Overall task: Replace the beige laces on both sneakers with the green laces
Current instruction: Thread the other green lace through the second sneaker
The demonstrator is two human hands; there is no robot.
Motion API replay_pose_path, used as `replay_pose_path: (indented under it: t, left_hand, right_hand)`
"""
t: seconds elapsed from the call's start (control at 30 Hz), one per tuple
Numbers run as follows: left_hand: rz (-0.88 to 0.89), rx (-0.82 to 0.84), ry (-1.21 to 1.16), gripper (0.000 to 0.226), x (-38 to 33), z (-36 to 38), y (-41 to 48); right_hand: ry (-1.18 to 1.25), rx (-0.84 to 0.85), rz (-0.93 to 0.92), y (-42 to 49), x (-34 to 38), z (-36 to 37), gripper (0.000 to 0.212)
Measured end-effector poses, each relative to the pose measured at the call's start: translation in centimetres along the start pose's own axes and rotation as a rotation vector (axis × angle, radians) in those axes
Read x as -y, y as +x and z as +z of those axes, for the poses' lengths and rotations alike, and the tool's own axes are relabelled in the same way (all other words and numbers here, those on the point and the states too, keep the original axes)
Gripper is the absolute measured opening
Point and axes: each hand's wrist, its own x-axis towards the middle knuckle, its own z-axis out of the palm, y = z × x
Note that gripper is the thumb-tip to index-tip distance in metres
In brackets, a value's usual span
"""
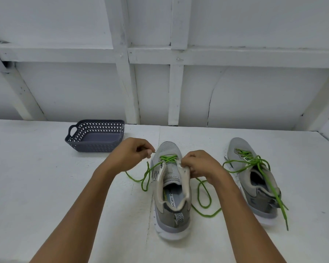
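While the near sneaker [171, 188] stands toe-away on the white table [46, 186] between both forearms, the left hand [135, 154] pinches an end of the green lace [168, 158] just left of the toe. The right hand [199, 164] grips the shoe's right eyelet flap. The second sneaker [254, 179], threaded in green, sits right of that hand, apart from it.

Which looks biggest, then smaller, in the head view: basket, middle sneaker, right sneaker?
1. Middle sneaker, nearest the camera.
2. Right sneaker; a pair, so the gap is likely just nearness.
3. Grey basket, farthest back, so unsure.
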Motion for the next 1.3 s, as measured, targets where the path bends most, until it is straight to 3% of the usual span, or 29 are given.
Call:
replay_pose_path:
  t: [0.63, 0.9, 1.3]
  left_hand:
    - [0.080, 0.145, 0.168, 0.008, -2.8, 6.1, 3.2]
    - [0.071, 0.091, 0.248, 0.008, -2.9, 6.8, 3.2]
    - [0.041, 0.110, 0.078, 0.022, -2.4, 6.7, 3.0]
  right_hand:
    - [0.212, 0.083, 0.100, 0.7, -0.7, -1.1, 0.006]
    - [0.211, 0.140, 0.093, 0.7, -0.5, -1.3, 0.006]
    - [0.147, 0.195, 0.011, 1.4, -1.0, -1.6, 0.014]
